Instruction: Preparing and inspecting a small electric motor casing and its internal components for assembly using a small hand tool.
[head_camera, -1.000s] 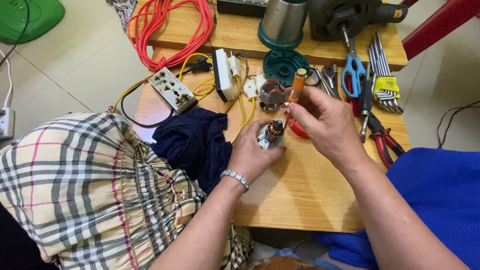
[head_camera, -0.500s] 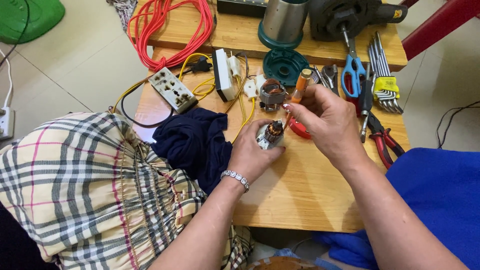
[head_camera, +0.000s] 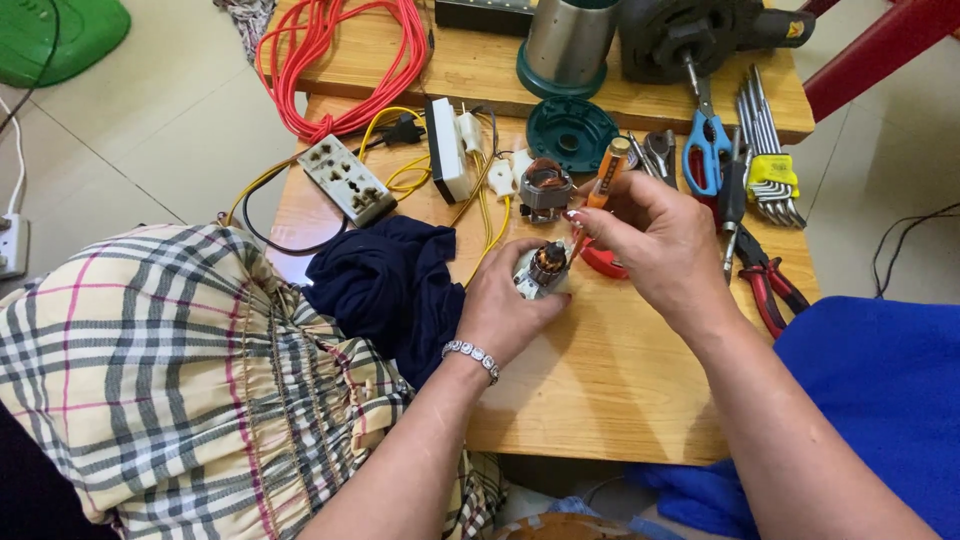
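The left hand (head_camera: 510, 305) sits at the centre of the frame, its grip closed around a small motor rotor (head_camera: 545, 268) with copper windings, held just above the wooden surface (head_camera: 600, 380). The right hand (head_camera: 660, 245) comes in from the right, its grip pinched on an orange-handled screwdriver (head_camera: 608, 172) whose tip points down at the rotor. A red-handled tool (head_camera: 605, 262) lies on the surface under the right hand. Just above the rotor stands a motor stator (head_camera: 545, 188) with copper coils, and higher up a dark green round cap (head_camera: 572, 132). Left of the left hand a dark blue cloth (head_camera: 385, 285) is bunched at the surface edge, with a white socket strip (head_camera: 345, 180) and yellow wires (head_camera: 490, 215) beyond it. At the right lie blue-handled scissors (head_camera: 706, 150), a set of wrenches (head_camera: 768, 150) and red-handled pliers (head_camera: 770, 285). A red cable coil (head_camera: 345, 60) fills the upper left
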